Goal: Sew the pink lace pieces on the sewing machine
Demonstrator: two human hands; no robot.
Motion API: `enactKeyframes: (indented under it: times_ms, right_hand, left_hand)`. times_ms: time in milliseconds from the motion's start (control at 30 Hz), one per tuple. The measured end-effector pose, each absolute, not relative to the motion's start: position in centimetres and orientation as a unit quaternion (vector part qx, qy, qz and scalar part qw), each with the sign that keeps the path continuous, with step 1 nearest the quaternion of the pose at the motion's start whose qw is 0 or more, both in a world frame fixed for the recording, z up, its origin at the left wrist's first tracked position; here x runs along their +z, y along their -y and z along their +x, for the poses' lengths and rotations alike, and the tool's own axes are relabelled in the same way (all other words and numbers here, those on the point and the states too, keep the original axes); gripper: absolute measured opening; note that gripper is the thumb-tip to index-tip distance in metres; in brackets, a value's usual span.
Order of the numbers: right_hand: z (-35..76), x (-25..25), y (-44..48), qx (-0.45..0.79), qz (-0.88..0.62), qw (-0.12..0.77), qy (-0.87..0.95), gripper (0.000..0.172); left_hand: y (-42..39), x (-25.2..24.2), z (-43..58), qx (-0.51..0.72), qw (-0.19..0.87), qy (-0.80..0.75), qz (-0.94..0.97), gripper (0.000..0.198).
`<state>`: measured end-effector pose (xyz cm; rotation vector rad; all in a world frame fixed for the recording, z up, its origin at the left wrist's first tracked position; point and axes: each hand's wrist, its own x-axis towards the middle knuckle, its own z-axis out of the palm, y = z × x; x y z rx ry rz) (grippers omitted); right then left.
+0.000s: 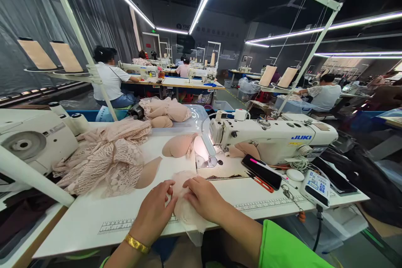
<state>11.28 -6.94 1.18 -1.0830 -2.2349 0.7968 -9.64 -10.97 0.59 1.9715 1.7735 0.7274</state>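
A piece of sheer pale beige fabric (184, 211) lies in front of me, its lower end hanging over the table's near edge. My left hand (153, 209) has its fingers curled at the fabric's left side, seemingly pinching it, though the fingertips are partly hidden. From the right, my right hand (204, 199) bends its fingers over the same fabric and grips it. Just beyond is a JUKI sewing machine (270, 136) with its needle area lit. A beige bra cup (177, 145) lies left of the needle, and a flat beige piece (149, 173) sits nearer my left hand.
Beige lace (116, 155) is heaped at the left, and more cups (166, 111) rest in a clear plastic bin behind. Right of my hands lie a phone (262, 171), orange-handled snips (264, 183) and a white device (315, 188). Co-workers sit at machines beyond.
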Motion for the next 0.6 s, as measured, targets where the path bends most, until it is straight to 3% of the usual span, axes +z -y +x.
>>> enactKeyframes:
  times_ms: [33,67,333,467,600]
  right_hand:
    - [11.1,0.8,6.6,0.317,-0.405,0.279,0.811,0.009]
    - [11.2,0.6,6.2,0.349,-0.414,0.291,0.788,0.009]
    - [14.8,1.5,4.3,0.465,-0.440,0.287,0.712,0.031]
    - [12.8,2.3,5.1,0.391,-0.476,0.276,0.737,0.037]
    - [10.6,2.2,4.2,0.326,-0.490,0.333,0.737,0.015]
  left_hand:
    - [10.9,0.6,-9.6,0.249,0.204,-0.631,0.705,0.043]
    - [10.8,0.6,-9.6,0.242,0.214,-0.632,0.705,0.041]
    - [10.3,-0.2,-10.1,0.322,0.325,-0.625,0.633,0.038]
    - [10.0,-0.2,-9.4,0.368,0.374,-0.595,0.609,0.042]
    - [10.1,-0.3,-8.8,0.386,0.415,-0.569,0.596,0.043]
